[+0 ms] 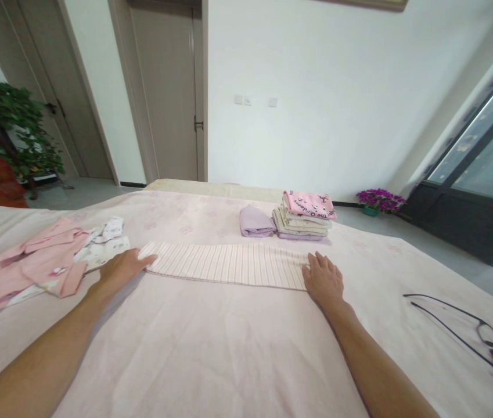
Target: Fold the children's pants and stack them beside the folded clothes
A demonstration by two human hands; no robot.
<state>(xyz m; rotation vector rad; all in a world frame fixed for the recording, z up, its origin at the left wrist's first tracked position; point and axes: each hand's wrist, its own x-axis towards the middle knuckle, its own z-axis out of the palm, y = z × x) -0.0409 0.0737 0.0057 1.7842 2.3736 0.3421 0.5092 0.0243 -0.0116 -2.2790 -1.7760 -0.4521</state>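
A striped garment [229, 264], cream with pink lines, lies folded into a long strip across the bed in front of me. At its left end, my left hand [119, 268] is closed on the cloth with the thumb on top; some of its fingers are hidden. My right hand [323, 278] rests on the strip's right end, fingers apart and pressed down on it. Beyond the strip stands a stack of folded clothes [302, 223] with a pink printed piece [309, 204] on top. A folded lilac garment [256, 222] touches the stack's left side.
Loose pink clothing [37, 255] and white printed clothing [107, 241] lie crumpled on the left. Dark-framed glasses [468, 334] lie with arms outstretched on the right of the pink bedsheet [211, 360]. Purple flowers [379, 199] stand on the floor beyond the bed.
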